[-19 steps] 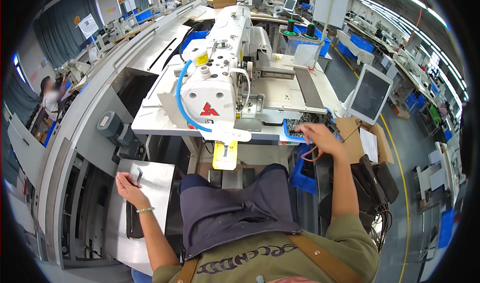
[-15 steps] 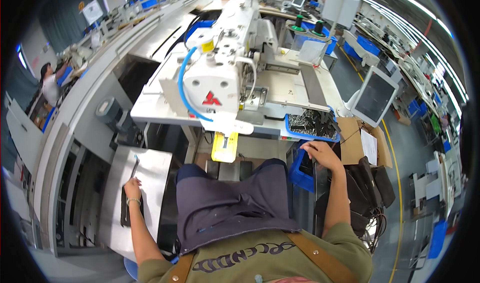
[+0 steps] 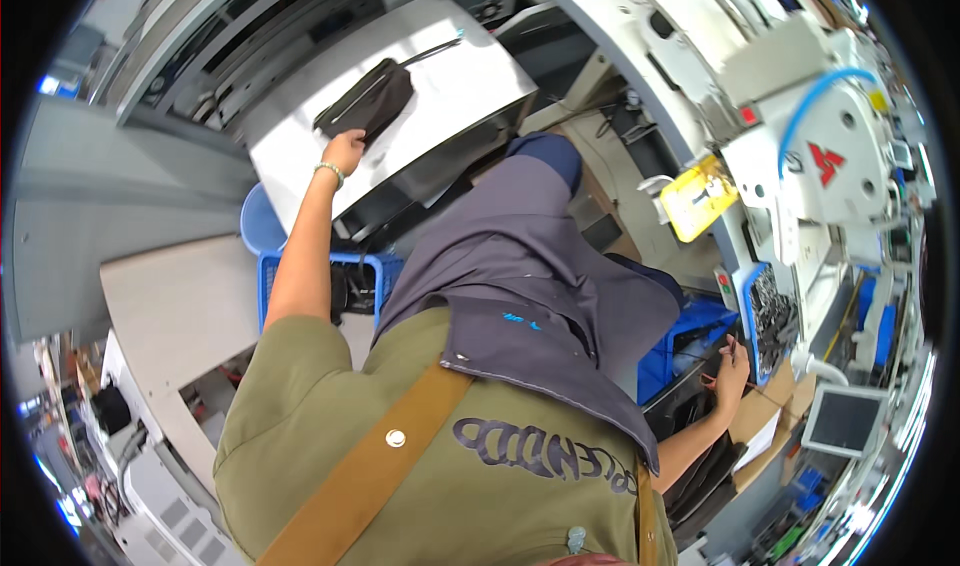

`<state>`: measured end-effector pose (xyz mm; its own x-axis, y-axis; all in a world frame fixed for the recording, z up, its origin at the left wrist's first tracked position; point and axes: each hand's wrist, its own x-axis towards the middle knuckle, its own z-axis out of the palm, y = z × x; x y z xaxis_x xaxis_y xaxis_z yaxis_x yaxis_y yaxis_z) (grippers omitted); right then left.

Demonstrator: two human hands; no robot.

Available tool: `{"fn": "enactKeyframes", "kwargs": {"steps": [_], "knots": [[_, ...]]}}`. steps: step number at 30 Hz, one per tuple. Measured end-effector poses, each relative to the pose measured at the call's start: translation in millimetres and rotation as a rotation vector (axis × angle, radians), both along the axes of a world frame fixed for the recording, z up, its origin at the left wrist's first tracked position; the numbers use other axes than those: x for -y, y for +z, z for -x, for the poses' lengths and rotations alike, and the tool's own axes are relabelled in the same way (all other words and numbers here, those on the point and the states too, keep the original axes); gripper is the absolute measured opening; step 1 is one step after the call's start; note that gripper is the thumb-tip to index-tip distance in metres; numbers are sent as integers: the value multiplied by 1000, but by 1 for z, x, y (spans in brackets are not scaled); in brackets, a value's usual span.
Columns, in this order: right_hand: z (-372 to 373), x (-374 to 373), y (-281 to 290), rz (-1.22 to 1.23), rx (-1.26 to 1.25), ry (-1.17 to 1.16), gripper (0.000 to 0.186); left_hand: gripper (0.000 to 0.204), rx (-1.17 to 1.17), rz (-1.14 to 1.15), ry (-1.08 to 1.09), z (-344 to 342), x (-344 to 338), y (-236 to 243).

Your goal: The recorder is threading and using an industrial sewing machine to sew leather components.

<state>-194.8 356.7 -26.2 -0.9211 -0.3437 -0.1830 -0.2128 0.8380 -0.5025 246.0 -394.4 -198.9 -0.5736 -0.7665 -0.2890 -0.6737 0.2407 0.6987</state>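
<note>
On a white-topped side table (image 3: 470,81) lies a dark, soft, zippered pouch (image 3: 375,96). The fingers of my left hand (image 3: 345,153) close on its near end; their tips are partly hidden against the dark cloth. Beyond the pouch, a thin dark stick-like piece with a light blue tip (image 3: 437,50) rests on the same top. My right hand (image 3: 732,378) is over at the right with its fingers apart and nothing seen in them. It is beside a blue tray of dark scraps (image 3: 757,351) and above a blue bin (image 3: 660,366).
A white sewing machine (image 3: 825,156) with a yellow plate (image 3: 695,201) stands to the right. A blue basket (image 3: 268,286) sits under my left arm, near a round blue stool (image 3: 258,216). At lower right are a cardboard box (image 3: 765,411) and a screen (image 3: 845,421).
My view has swung left, bringing the side table nearer the middle. My left hand has moved from near the blue-tipped piece to the pouch's near end. My right hand's fingers have spread.
</note>
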Motion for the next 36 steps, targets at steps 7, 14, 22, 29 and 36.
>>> {"fn": "enactKeyframes", "kwargs": {"steps": [7, 14, 22, 29, 36], "knots": [[-19, 50, -15, 96, 321, -104, 37, 66, -1158, -1057, 284, -33, -17, 25], [8, 41, 12, -180, 13, -44, 44, 71, -1171, -1114, 188, 40, -46, 75], [0, 27, 39, 58, 87, -166, 29, 35, -691, -818, 232, 72, -46, 17], [-64, -85, 14, -174, -217, -366, 41, 26, -607, -913, -41, 122, -104, 67], [-1, -106, -13, 6, -512, -545, 45, 24, -444, -901, -311, 205, -256, 153]]}}
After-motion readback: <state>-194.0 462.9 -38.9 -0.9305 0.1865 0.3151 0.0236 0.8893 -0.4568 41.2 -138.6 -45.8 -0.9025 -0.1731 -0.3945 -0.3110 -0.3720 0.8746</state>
